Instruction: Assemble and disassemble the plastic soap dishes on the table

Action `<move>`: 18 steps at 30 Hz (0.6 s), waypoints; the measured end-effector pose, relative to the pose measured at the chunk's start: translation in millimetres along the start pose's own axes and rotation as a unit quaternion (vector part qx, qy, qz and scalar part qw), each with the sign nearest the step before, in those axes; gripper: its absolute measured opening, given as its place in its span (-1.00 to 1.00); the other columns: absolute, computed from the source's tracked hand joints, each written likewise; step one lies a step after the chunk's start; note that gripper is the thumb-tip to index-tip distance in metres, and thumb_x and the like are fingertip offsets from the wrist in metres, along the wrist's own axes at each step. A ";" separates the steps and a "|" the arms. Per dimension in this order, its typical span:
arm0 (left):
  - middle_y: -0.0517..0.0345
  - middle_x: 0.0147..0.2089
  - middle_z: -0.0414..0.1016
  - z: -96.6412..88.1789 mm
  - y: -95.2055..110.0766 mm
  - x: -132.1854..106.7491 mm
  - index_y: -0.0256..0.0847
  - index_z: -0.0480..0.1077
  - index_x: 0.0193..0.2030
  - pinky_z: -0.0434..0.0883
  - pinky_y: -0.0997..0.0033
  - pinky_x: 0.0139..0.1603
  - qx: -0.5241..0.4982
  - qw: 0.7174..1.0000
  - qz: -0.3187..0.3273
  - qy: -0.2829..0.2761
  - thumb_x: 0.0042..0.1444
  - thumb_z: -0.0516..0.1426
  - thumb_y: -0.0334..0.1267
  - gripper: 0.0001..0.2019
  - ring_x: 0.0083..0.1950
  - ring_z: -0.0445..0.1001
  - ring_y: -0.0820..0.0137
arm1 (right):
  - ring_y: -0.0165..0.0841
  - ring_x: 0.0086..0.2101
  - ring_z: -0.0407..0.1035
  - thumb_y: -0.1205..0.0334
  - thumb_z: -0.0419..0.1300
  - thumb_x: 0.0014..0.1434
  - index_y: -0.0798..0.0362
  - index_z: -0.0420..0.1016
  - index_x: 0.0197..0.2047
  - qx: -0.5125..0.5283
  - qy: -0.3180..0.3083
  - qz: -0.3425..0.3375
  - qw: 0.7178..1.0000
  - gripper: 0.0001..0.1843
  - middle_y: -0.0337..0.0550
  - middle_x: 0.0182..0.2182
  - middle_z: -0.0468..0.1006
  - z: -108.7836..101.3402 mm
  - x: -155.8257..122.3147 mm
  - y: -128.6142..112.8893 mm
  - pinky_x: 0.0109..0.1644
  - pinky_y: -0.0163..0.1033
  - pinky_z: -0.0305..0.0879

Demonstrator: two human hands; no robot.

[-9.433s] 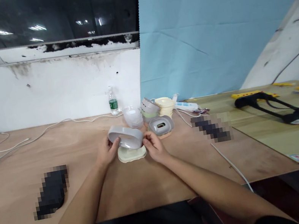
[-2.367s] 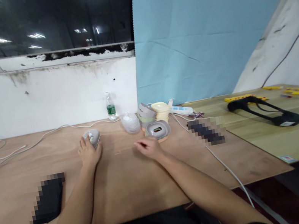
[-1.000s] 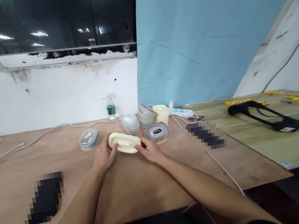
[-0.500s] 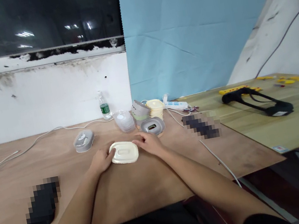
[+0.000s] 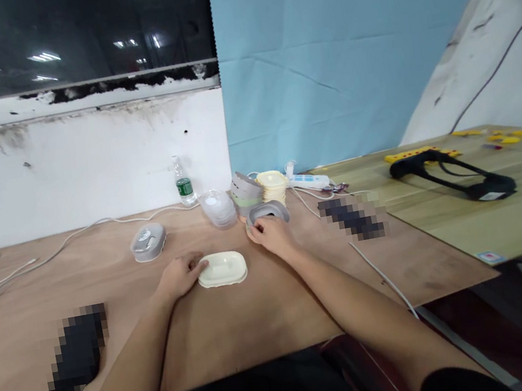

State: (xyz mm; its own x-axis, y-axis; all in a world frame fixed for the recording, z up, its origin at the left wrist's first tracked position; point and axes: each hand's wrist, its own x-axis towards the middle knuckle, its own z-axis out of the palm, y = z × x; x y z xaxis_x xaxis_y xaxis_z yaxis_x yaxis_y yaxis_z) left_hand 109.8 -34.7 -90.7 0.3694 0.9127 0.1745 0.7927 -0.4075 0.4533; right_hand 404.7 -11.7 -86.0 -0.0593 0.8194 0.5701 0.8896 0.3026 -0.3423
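A shallow cream plastic dish [image 5: 224, 271] lies on the table in front of me. My left hand [image 5: 180, 277] grips its left edge, thumb on the rim. Farther out to the right, my right hand [image 5: 274, 237] has its fingers closed on the near left edge of a grey oval plastic piece [image 5: 277, 209]; part of the piece is hidden by the hand. Behind it stand a leaning stack of grey and green plastic rings [image 5: 245, 188] and a stack of cream dishes [image 5: 272, 181]. Clear plastic bowls [image 5: 219, 209] are nested just left of these.
A grey oval box [image 5: 149, 243] sits left of the bowls. A water bottle [image 5: 184, 185] stands by the wall. Cables and a power strip [image 5: 309, 181] lie at the back. Two blurred dark objects flank my arms, and a black frame [image 5: 454, 178] rests on the right table.
My right hand has left the cream dish and reached forward and right to the grey piece. The dish has moved slightly right and now shows its hollow side; my left hand stays on it.
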 end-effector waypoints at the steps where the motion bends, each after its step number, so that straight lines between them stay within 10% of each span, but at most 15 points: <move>1: 0.08 -0.34 0.51 0.0 -0.4 0.2 -0.17 0.41 0.04 0.30 0.36 -0.32 -0.005 1.000 0.005 0.003 0.18 -0.07 0.14 -0.49 -0.33 0.46 0.28 | -0.35 -0.44 0.26 0.13 0.08 0.17 0.05 0.37 -0.55 -0.003 0.024 -0.014 1.000 -0.69 -0.15 -0.54 0.43 -1.9 -0.4 -2.1 -0.33 -0.25 0.03; 6: 0.08 -0.32 0.50 0.7 -0.4 0.7 -0.19 0.31 0.16 0.33 0.34 -0.28 -0.022 0.999 0.023 0.036 0.19 -0.05 0.10 -0.47 -0.32 0.45 0.30 | -0.31 -0.39 0.27 0.13 0.03 0.23 0.03 0.36 -0.51 0.061 0.111 -0.099 0.987 -0.69 -0.12 -0.53 0.40 -16.4 -12.5 -22.2 -0.17 -0.18 0.09; 12: -0.11 0.11 0.35 3.6 4.0 -1.3 -0.26 -0.11 0.37 0.38 0.29 -0.15 -0.113 0.981 0.057 0.145 0.12 0.08 0.05 -0.23 -0.24 0.43 0.35 | -0.33 -0.39 0.29 0.06 -0.02 0.28 0.02 0.37 -0.37 0.242 0.031 -0.230 0.942 -0.71 -0.13 -0.47 0.40 -12.2 -39.4 -59.0 -0.27 -0.24 0.19; 18: -0.03 -0.07 0.47 1.9 8.6 -2.6 -0.25 0.16 0.24 0.39 0.31 -0.19 -0.166 0.966 0.022 0.199 0.18 0.03 0.01 -0.45 -0.18 0.45 0.28 | -0.34 -0.37 0.34 0.00 -0.05 0.28 0.04 0.35 -0.22 0.308 -0.038 -0.149 0.939 -0.69 -0.12 -0.39 0.44 -2.2 -43.4 -66.2 -0.25 -0.24 0.26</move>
State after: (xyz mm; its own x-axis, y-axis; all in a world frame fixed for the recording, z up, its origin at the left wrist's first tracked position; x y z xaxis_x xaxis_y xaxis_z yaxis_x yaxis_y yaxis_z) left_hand 116.6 -40.6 -88.9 0.1305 0.8610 0.4916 0.5566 -0.4740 0.6823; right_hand 349.4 -68.3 -86.5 -0.3170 0.6797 0.6615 0.4000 0.7282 -0.5565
